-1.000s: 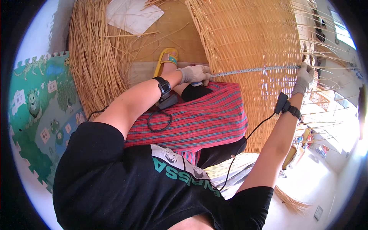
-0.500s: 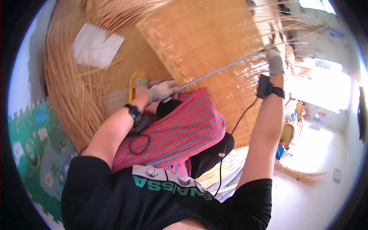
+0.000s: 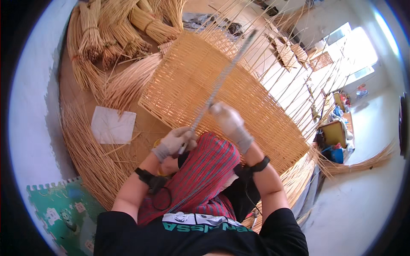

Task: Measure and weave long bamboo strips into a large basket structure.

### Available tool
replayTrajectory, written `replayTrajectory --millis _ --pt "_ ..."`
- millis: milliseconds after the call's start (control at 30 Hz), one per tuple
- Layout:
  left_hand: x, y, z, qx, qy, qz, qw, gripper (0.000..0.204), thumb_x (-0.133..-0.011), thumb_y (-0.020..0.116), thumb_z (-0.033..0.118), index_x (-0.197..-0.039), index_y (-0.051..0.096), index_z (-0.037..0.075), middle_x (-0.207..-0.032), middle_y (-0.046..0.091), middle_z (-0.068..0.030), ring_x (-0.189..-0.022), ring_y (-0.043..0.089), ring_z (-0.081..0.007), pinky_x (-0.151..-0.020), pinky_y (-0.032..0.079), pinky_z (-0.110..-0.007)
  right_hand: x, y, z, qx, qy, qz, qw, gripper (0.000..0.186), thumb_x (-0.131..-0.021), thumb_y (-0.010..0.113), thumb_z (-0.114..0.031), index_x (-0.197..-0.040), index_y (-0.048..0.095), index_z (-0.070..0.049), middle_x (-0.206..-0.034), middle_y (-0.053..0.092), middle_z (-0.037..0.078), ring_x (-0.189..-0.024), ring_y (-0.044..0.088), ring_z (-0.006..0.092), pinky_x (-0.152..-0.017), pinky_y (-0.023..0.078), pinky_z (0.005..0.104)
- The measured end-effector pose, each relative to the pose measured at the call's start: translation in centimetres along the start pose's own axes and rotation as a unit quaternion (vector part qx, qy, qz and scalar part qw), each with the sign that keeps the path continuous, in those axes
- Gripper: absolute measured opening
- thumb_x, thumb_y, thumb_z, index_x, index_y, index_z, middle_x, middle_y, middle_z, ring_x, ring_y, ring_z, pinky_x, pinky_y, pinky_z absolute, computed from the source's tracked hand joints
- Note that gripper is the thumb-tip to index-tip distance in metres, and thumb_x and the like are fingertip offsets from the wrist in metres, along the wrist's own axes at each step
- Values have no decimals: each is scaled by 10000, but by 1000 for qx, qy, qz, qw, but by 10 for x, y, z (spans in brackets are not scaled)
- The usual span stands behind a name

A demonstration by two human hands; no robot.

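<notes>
In the head view, green lettering [image 3: 188, 227] runs upside down to us across the black shirt [image 3: 128, 234], beside a pale printed strip. The green foam mat [image 3: 64, 213] at lower left bears small pale patches, their print too small to make out.

We see the gloved left hand [image 3: 175, 143] with its fingers curled around the tape measure [image 3: 223, 77], whose blade slants up and away. The gloved right hand [image 3: 228, 121] is blurred, its fingers bent beside the blade; we cannot tell whether it grips it.

The woven panel [image 3: 243, 94] lies slantwise in front of our knees, which are draped in a striped red cloth [image 3: 196, 175]. Its left edge is fairly straight, while the far right edge bristles with long unwoven strands [image 3: 286, 89]. The blade's tip reaches past the upper edge.

Between the panel and a white sheet [image 3: 113, 124] we have a narrow strip of brown floor [image 3: 145, 123]. Tied bundles [image 3: 121, 34] crowd the upper left, and loose stalks [image 3: 85, 145] curve along the left side.
</notes>
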State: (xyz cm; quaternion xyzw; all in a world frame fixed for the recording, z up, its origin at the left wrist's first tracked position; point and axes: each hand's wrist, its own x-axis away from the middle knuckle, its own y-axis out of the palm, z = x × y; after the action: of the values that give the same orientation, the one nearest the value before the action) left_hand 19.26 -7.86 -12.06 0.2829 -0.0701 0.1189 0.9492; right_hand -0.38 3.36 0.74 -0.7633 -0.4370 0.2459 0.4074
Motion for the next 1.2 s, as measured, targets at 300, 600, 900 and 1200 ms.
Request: replayTrajectory --millis 300,600,900,1200 --pt "-61 -49 135 -119 229 106 960 117 -1021 585 87 -1064 673 23 -968 691 -38 -903 631 -123 -880 517 -272 -21 -57 -28 -258 201 -106 939 531 -1068 468 -474 -832 632 -28 -708 635 26 -625 643 140 -620 504 320" --pt "-186 -121 246 252 308 224 890 247 -1026 583 103 -1205 647 -56 -1205 688 -120 -1188 585 -212 -1128 403 -327 -48 -90 -24 -1 215 -133 968 549 -1025 466 -525 -796 666 -69 -726 675 61 -622 692 202 -677 535 366" --pt "-189 -131 270 -207 269 426 839 211 -1029 566 83 -1054 730 -47 -793 687 -74 -739 633 -169 -774 549 -244 -66 -114 -11 23 204 -151 967 528 -1013 477 -521 -847 729 -88 -762 705 92 -724 709 242 -721 542 379" --pt "-175 -114 268 -474 309 366 739 106 -887 754 143 -950 777 61 -889 757 -36 -828 668 -135 -789 526 -291 -50 -128 9 72 134 -106 983 536 -1006 499 -524 -915 742 -55 -781 710 107 -744 696 218 -688 536 366"
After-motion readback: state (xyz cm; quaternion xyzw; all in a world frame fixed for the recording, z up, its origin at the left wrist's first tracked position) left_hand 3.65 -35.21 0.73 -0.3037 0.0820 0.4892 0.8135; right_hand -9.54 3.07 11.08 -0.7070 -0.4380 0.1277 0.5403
